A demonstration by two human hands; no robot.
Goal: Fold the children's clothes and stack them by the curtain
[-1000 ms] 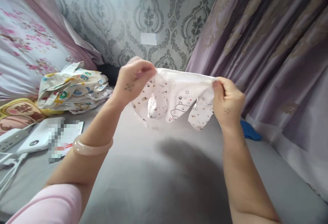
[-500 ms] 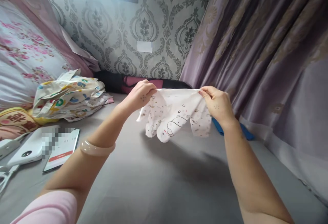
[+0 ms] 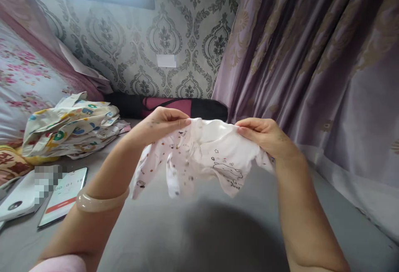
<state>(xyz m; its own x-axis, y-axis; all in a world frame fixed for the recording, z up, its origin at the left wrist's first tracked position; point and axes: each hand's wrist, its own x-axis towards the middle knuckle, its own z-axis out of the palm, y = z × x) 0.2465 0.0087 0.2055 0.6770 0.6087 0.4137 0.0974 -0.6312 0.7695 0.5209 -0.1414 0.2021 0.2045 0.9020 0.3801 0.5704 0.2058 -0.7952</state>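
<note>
A small white baby garment (image 3: 202, 155) with tiny prints and a cartoon animal hangs in the air above the grey bed sheet (image 3: 193, 230). My left hand (image 3: 158, 124) pinches its upper left edge with closed fingers. My right hand (image 3: 264, 135) grips the upper right edge, fingers closed over the cloth. The sleeves and lower part dangle between my forearms. A pale bangle (image 3: 101, 201) circles my left wrist.
A stack of folded colourful printed cloth (image 3: 70, 128) lies at the left. A phone (image 3: 64, 195) and a white device (image 3: 17, 199) lie near the left edge. A dark and pink bag (image 3: 181, 106) rests by the patterned wall. Purple curtains (image 3: 311, 56) hang at the right.
The garment, held stretched flat between both hands, has swung toward me and now billows loosely. Both hands have come lower and nearer. The view has shifted rightward.
</note>
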